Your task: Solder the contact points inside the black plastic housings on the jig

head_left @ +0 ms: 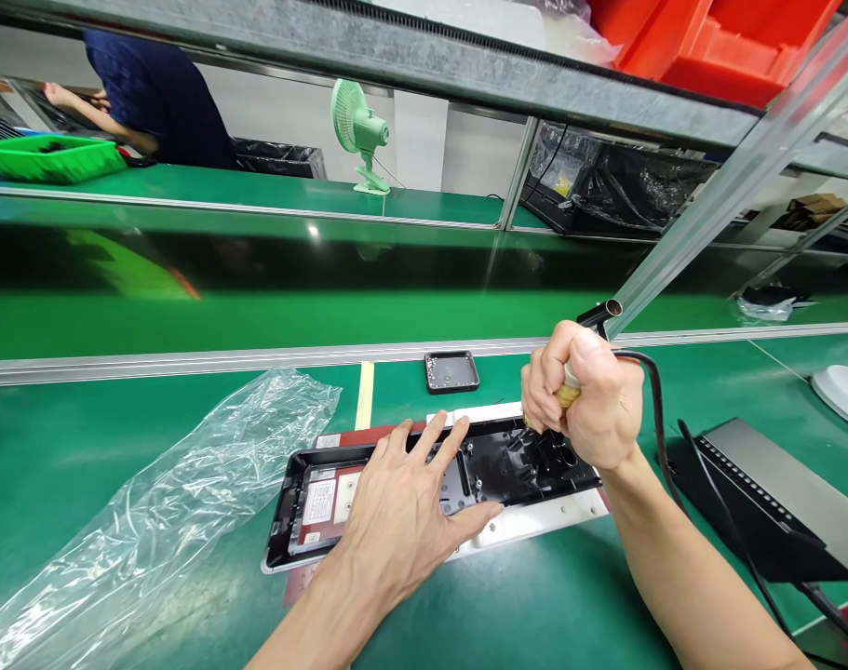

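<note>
My right hand (584, 395) is closed in a fist around a corded hand tool (569, 396) with a pale and yellow grip. Its lower end points down into the right part of a long black plastic housing (493, 465); the tip is hidden. My left hand (416, 493) lies spread over the middle of that housing, fingers stretched across it. The housing rests on a white and dark red fixture board (535, 523). A label (318, 501) shows in its left part. Behind it stands a small black tray (451, 372) with tiny screws.
Clear plastic film (207, 493) lies on the left. At right sit a grey and black box (773, 493) with cables and a white round object (846, 395). A slanted metal post (703, 195) rises behind. Across the bench are a green fan (357, 130) and a co-worker (158, 102).
</note>
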A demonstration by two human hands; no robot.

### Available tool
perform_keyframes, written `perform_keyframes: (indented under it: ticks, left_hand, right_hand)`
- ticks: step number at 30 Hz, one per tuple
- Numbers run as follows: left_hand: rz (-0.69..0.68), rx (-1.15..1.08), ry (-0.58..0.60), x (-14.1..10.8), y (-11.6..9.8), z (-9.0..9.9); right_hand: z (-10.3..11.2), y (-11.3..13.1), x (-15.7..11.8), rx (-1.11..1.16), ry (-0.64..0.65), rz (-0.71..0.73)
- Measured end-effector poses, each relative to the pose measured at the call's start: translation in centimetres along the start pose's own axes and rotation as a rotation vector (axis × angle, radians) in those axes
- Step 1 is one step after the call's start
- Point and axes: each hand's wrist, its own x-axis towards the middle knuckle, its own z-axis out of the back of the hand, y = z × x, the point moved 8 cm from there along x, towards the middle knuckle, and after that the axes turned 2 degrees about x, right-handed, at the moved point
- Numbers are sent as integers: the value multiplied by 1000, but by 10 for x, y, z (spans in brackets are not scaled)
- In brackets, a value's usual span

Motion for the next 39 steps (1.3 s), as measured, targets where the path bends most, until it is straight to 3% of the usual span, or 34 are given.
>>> perform_keyframes:
  ticks: [8,22,39]
  left_hand:
    - [-14,10,-23,-1,1,0]
    - [-6,5,-34,-1,1,-2]
    - [3,1,-20,-2,3,-3]
  right_hand:
    - [1,3,-1,-39,-54,67]
    - [11,8,-5,-105,-266,90]
    - [11,7,-6,4,-267,97]
